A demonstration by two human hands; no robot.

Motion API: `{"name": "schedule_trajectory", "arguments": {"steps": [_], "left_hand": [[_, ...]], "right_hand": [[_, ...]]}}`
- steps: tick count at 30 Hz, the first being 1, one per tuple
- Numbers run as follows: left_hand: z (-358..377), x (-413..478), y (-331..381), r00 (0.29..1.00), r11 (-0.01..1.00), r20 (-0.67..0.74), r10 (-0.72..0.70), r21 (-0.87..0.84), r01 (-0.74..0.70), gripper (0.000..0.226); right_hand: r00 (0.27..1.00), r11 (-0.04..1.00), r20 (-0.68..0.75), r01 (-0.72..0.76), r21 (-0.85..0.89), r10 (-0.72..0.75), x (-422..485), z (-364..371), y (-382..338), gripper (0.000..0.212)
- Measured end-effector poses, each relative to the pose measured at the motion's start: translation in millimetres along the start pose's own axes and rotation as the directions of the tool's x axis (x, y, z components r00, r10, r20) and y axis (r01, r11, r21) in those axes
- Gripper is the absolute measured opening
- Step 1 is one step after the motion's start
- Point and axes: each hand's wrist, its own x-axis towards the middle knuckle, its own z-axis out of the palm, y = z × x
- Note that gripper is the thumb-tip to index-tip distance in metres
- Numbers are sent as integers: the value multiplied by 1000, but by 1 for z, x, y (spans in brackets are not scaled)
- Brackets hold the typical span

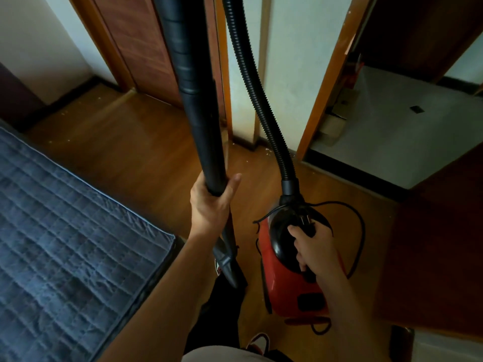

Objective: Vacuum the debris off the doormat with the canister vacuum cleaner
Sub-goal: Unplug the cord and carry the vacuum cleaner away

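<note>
A red canister vacuum cleaner with a black top hangs just above the wooden floor at lower centre. My right hand is wrapped around its black carry handle, with the plug of the black power cord pinched under my fingers. My left hand grips the black wand tube, which stands nearly upright and runs out of the top of the frame. A tapered crevice nozzle points down below that hand. The ribbed black hose curves from the canister's front up out of view. No doormat is visible.
A mattress with a blue quilted cover fills the left side. Wooden door frames and doors stand ahead, with a white wall pillar between them. A doorway at right opens onto a grey tiled floor. Small white specks lie on the wooden floor.
</note>
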Motion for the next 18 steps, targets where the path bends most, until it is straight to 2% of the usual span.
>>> {"name": "schedule_trajectory", "arguments": {"steps": [3,10,18], "left_hand": [[1,39,-12,1000,1000,-23,-18,-7,18,22],[-7,158,-47,995,996,-78,-58,-71,52,26],[-36,263,-75,987,992,-158,-39,-123,20,26]], "right_hand": [[1000,1000,18,-7,-1,7,37,17,-21,28],[997,996,75,7,-93,0,133,78,-88,22],[982,985,181,89,-147,-62,215,156,-165,25]]}}
